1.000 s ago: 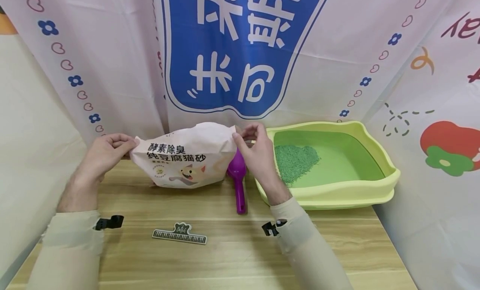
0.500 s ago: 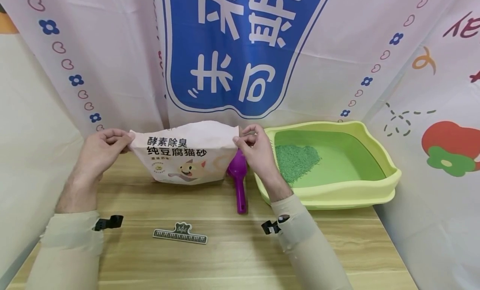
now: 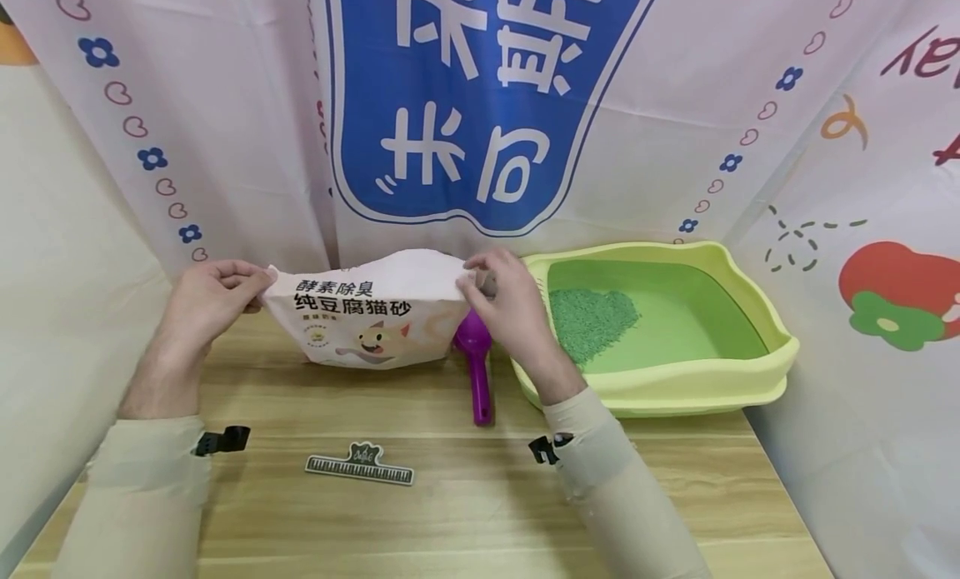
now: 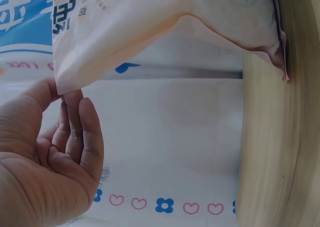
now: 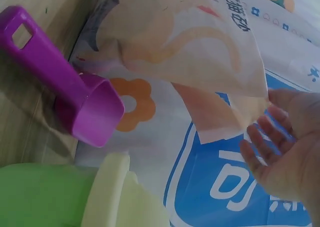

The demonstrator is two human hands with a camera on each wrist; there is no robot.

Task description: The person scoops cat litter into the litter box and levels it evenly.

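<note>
A pale pink bag of cat litter (image 3: 375, 316) with a cartoon cat on its front stands at the back of the table. My left hand (image 3: 213, 308) pinches its upper left corner between thumb and fingers; the left wrist view shows this hand (image 4: 65, 147) with its other fingers curved below the corner. At the upper right corner, my right hand (image 3: 517, 312) pinches the bag's edge. In the right wrist view, that hand (image 5: 285, 137) has its thumb on the corner, and a folded side flap (image 5: 207, 112) hangs open beside it.
A purple scoop (image 3: 477, 371) lies right of the bag. Beside it stands a yellow-green litter tray (image 3: 690, 387) with green litter pellets (image 3: 596, 321) along its left side. A black-and-white piano-pattern clip (image 3: 362, 466) lies nearer the front. A printed curtain (image 3: 247, 146) hangs behind.
The bag has straightened up, its base shifting slightly back. Over the last half second my right hand has moved a little left with its corner, and the top edge has dipped slightly.
</note>
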